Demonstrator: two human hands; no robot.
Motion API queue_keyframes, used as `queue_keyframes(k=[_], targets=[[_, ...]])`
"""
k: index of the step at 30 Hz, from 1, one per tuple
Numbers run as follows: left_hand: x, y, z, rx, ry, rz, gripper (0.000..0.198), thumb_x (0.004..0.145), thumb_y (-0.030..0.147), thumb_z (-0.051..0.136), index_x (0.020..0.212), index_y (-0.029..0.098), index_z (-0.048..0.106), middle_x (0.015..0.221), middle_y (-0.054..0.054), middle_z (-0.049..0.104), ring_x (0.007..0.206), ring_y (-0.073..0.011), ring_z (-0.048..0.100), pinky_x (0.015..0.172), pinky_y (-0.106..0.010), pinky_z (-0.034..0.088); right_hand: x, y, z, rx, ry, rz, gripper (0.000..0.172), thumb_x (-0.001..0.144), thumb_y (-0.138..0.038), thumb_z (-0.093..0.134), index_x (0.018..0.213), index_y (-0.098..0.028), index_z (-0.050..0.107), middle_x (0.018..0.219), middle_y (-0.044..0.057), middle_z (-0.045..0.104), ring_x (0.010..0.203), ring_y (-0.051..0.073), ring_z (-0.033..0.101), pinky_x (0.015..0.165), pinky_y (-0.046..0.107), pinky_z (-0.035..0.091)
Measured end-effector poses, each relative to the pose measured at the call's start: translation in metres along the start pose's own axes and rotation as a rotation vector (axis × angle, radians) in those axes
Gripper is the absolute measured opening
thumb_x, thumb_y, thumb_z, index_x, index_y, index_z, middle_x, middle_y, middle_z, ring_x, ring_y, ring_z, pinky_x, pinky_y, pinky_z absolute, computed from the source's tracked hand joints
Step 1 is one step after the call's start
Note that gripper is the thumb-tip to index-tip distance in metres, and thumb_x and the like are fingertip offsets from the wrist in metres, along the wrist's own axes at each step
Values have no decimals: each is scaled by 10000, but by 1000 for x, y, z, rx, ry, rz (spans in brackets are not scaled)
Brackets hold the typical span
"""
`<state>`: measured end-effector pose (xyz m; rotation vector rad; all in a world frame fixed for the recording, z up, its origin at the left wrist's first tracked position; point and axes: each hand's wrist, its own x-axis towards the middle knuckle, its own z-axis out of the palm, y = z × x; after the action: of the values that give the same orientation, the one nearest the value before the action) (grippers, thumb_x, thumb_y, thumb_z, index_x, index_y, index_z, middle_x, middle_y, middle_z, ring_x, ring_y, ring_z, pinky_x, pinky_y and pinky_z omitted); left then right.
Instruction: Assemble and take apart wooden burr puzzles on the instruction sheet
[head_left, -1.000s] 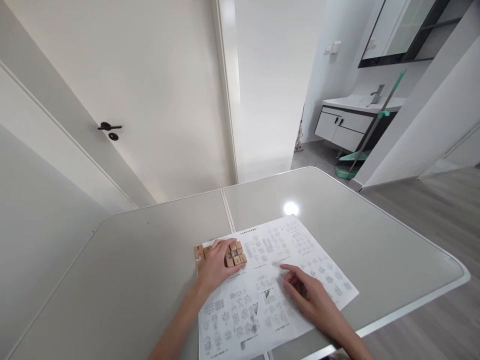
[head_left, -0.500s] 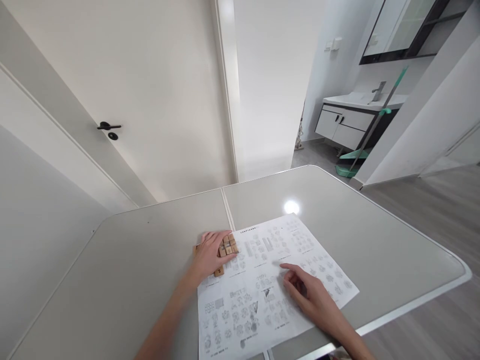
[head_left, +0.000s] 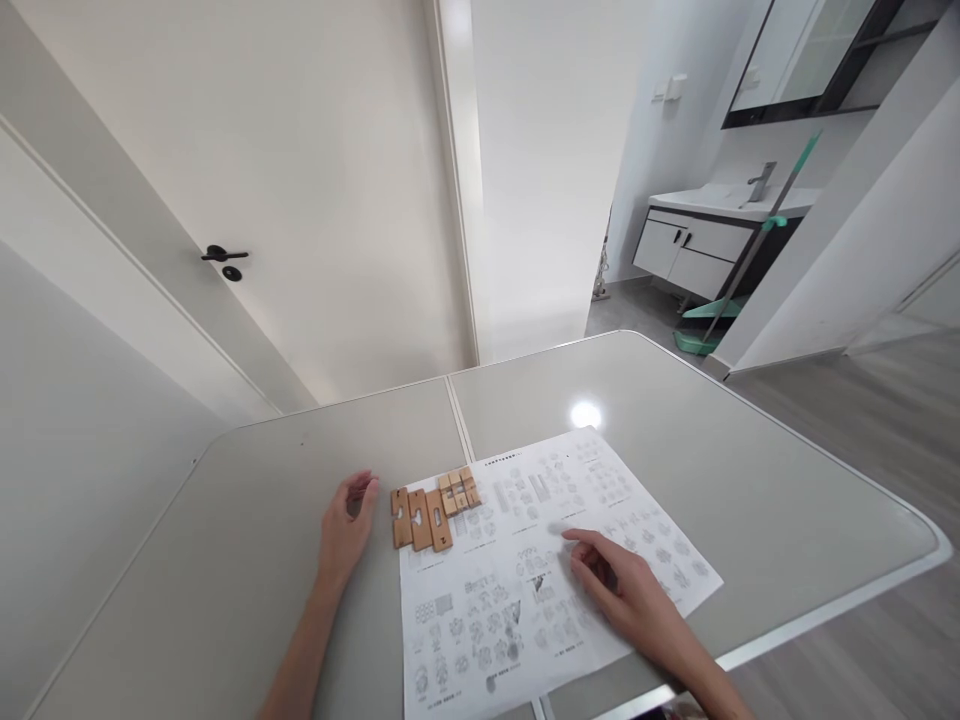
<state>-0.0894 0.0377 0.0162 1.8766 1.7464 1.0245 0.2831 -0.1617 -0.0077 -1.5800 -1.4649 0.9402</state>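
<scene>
Hands, the left hand (head_left: 349,520) and the right hand (head_left: 619,580), are loosely curled with nothing held, over desk (head_left: 247,540) and printed sheet (head_left: 541,532) respectively. Three flat wooden pieces (head_left: 422,536) and small wooden blocks (head_left: 451,502) are grouped at the sheet's upper-left corner; laying-out appears done, joining apparently not begun.

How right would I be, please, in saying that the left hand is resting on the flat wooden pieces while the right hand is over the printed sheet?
Not quite: the left hand is apart from the flat wooden pieces, over the tabletop to their left, as the head view shows. The right hand is indeed over the printed sheet.
</scene>
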Motion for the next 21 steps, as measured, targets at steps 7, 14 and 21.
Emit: queue_keyframes(k=[7, 14, 21], targets=[[-6, 1, 3, -20, -13, -18, 434, 917, 576, 551, 1141, 220, 657, 1128, -77, 771, 1073, -266, 722, 988, -429, 555, 1, 1, 2, -5, 36, -12, 381, 1028, -510, 480, 1246, -236, 632, 942, 61, 701, 807, 225, 647, 679, 324, 513], [-6, 3, 2, 11, -19, 2, 430, 899, 568, 556, 1119, 216, 670, 1107, -82, 780, 1054, -271, 730, 958, -420, 569, 1, -1, 1, -21, 53, -23, 382, 1025, -513, 489, 1223, -234, 657, 916, 57, 709, 777, 213, 650, 659, 301, 518], [-5, 3, 3, 28, -17, 34, 423, 892, 566, 554, 1101, 218, 671, 1088, -86, 781, 1030, -271, 735, 965, -431, 569, 0, -1, 1, -32, 62, -31, 401, 1019, -535, 484, 1224, -241, 663, 930, 63, 719, 778, 222, 658, 676, 313, 533]])
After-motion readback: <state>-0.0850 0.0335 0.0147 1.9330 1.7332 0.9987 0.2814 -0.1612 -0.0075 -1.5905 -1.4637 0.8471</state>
